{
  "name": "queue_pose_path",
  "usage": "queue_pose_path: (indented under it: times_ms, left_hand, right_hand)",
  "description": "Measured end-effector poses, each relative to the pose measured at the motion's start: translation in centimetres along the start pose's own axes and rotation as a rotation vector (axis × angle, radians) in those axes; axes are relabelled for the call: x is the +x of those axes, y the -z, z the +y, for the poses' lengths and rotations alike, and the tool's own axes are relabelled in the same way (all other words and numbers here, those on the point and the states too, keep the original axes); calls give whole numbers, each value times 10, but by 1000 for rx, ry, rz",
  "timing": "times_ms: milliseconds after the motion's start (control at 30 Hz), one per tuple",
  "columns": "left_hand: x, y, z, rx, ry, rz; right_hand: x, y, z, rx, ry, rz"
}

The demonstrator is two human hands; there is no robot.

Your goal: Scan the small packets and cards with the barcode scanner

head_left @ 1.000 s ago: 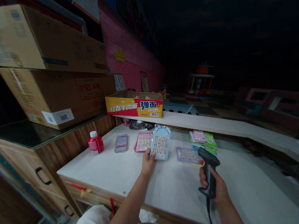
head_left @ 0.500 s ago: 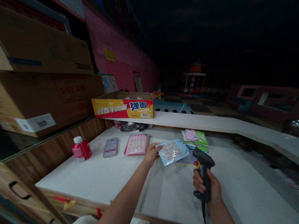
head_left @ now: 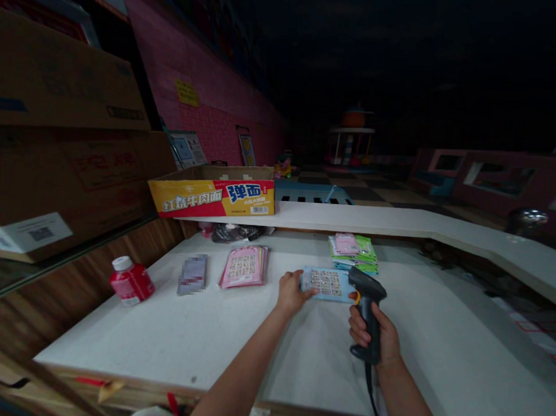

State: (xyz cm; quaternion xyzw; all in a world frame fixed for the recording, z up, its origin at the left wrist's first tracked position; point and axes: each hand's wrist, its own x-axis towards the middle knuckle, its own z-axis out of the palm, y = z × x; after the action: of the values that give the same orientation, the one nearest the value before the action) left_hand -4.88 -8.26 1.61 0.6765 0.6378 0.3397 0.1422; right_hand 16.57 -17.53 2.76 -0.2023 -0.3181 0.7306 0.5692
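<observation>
My left hand [head_left: 293, 292] grips the left edge of a light-blue sticker packet [head_left: 326, 282], thumb on its printed face. The packet lies low over the counter, its face of small pictures turned up; whether it rests on something beneath cannot be made out. My right hand [head_left: 377, 334] is wrapped round the handle of a black barcode scanner [head_left: 370, 308], its head beside the packet's right end and its cable hanging down. Left of my left hand lies a stack of pink packets [head_left: 244, 267]. Behind the blue packet sits a pile of green and pink packets [head_left: 354, 253].
A red bottle with a white cap [head_left: 131, 282] stands at the left, near a blurred-out flat item [head_left: 193, 274]. A red and yellow carton [head_left: 212, 198] sits on the raised ledge [head_left: 362, 218]. Large cardboard boxes [head_left: 73, 164] are stacked at far left.
My left hand has lowered the blue packet and turned it straighter, covering the purple packet seen under it before. The scanner stays in my right hand, close by. The view has shifted slightly.
</observation>
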Motion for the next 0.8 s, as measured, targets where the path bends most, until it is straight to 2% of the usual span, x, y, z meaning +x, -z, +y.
queue_pose_path:
  times_ms: [133, 433, 600, 800]
  left_hand:
    - [-22, -1, 11, 139, -13, -49]
    - [-20, -3, 36, 299, -28, -86]
    - [-25, -3, 37, 283, 9, -66]
    - [-29, 0, 28, 240, -39, -74]
  right_hand:
    - [0, -1, -1, -54, -2, 20]
    - [1, -2, 0, -55, -29, 21]
    - [3, -2, -1, -74, -39, 23]
    - [4, -2, 7, -133, -97, -5]
